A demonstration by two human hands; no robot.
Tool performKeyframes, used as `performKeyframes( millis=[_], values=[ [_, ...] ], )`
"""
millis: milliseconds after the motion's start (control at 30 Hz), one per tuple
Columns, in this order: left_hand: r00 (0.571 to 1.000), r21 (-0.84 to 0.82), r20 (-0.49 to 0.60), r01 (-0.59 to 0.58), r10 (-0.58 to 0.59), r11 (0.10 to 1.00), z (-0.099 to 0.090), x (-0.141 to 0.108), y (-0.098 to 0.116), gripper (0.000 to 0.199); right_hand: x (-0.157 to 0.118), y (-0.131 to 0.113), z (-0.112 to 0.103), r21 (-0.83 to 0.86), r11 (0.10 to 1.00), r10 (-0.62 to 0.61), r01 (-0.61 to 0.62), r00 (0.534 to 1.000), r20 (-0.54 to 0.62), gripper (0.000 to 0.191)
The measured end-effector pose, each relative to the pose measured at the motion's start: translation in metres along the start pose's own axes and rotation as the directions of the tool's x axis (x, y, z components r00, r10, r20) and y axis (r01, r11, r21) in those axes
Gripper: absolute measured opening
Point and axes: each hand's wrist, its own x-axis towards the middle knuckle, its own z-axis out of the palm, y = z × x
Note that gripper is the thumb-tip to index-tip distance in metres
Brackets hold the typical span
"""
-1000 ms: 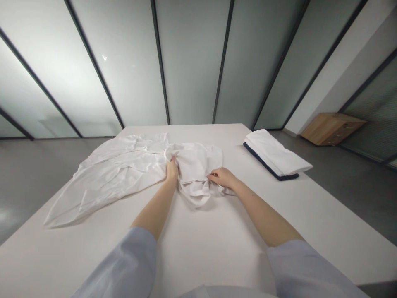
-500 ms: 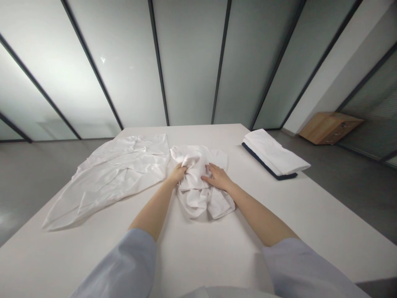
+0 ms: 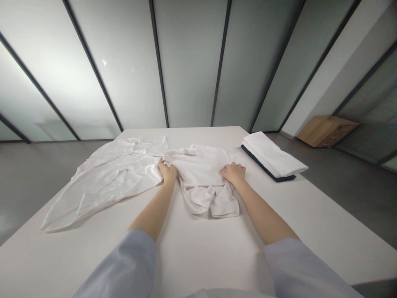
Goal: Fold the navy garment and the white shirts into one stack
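A white shirt (image 3: 201, 167) lies on the table in front of me, its upper part spread fairly smooth and its lower part bunched in loose folds. My left hand (image 3: 168, 170) pinches the shirt's left edge, close beside a larger sheet of shiny white fabric (image 3: 120, 174). At the opposite edge, my right hand (image 3: 235, 173) has its fingers curled down over the cloth. The fingertips of the right hand are partly hidden.
The white table (image 3: 204, 256) reaches toward a frosted glass partition (image 3: 189, 62). On its right side sits a folded white cloth (image 3: 273, 153) on top of a dark navy one (image 3: 285, 178). A wooden cabinet (image 3: 325, 130) stands on the floor beyond.
My hands have moved apart, left hand to the left and right hand to the right. The crumpled shirt between them has been pulled wider and flatter.
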Motion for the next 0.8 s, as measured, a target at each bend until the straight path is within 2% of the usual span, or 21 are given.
performKeyframes(
  millis=[67,100,133,200,267,333,367,433,500,567,633,700,800],
  values=[
    [0.987,0.126,-0.087,-0.127,0.138,0.984,-0.004,-0.011,0.010,0.070,0.001,0.004,0.002,0.014,0.999,-0.044,0.044,0.999,-0.023,0.029],
    [0.975,0.167,-0.083,-0.189,0.205,0.968,-0.005,-0.016,0.016,0.069,0.002,0.005,0.003,0.034,0.996,-0.087,0.088,0.996,-0.029,0.025],
    [0.958,0.202,-0.018,-0.275,0.285,0.940,-0.006,-0.021,0.021,0.067,0.003,0.005,0.004,0.061,0.988,-0.141,0.143,0.990,-0.025,0.021],
    [0.904,0.228,0.185,-0.421,0.386,0.878,-0.004,-0.028,0.030,0.055,0.004,0.002,0.003,0.127,0.963,-0.243,0.239,0.970,0.009,0.021],
    [0.845,0.241,0.395,-0.473,0.360,0.847,0.000,-0.029,0.033,0.038,0.003,-0.003,0.000,0.173,0.944,-0.295,0.280,0.954,0.063,0.027],
    [0.832,0.295,0.499,-0.427,0.243,0.855,0.003,-0.026,0.031,0.033,0.001,-0.009,-0.005,0.188,0.942,-0.298,0.278,0.950,0.089,0.037],
    [0.847,0.329,0.497,-0.384,0.188,0.862,0.003,-0.024,0.029,0.035,-0.001,-0.012,-0.008,0.189,0.944,-0.293,0.272,0.952,0.092,0.042],
    [0.899,0.385,0.421,-0.294,0.117,0.875,0.001,-0.020,0.026,0.036,-0.005,-0.019,-0.012,0.191,0.944,-0.291,0.269,0.951,0.099,0.044],
    [0.937,0.398,0.338,-0.224,0.085,0.890,-0.002,-0.018,0.024,0.037,-0.010,-0.025,-0.015,0.190,0.944,-0.294,0.269,0.948,0.119,0.035],
    [0.956,0.375,0.283,-0.191,0.084,0.907,-0.006,-0.019,0.025,0.047,-0.014,-0.030,-0.014,0.193,0.944,-0.297,0.268,0.945,0.136,0.029],
    [0.958,0.337,0.237,-0.237,0.162,0.911,-0.009,-0.021,0.026,0.059,-0.017,-0.033,-0.011,0.213,0.926,-0.338,0.312,0.936,0.097,0.035],
    [0.925,0.323,0.244,-0.362,0.293,0.874,-0.010,-0.021,0.028,0.062,-0.018,-0.034,-0.006,0.236,0.872,-0.443,0.429,0.897,0.007,0.041],
    [0.804,0.320,0.424,-0.564,0.417,0.761,-0.008,-0.021,0.028,0.042,-0.016,-0.034,0.004,0.258,0.768,-0.594,0.587,0.802,-0.057,0.042]
  ],
)
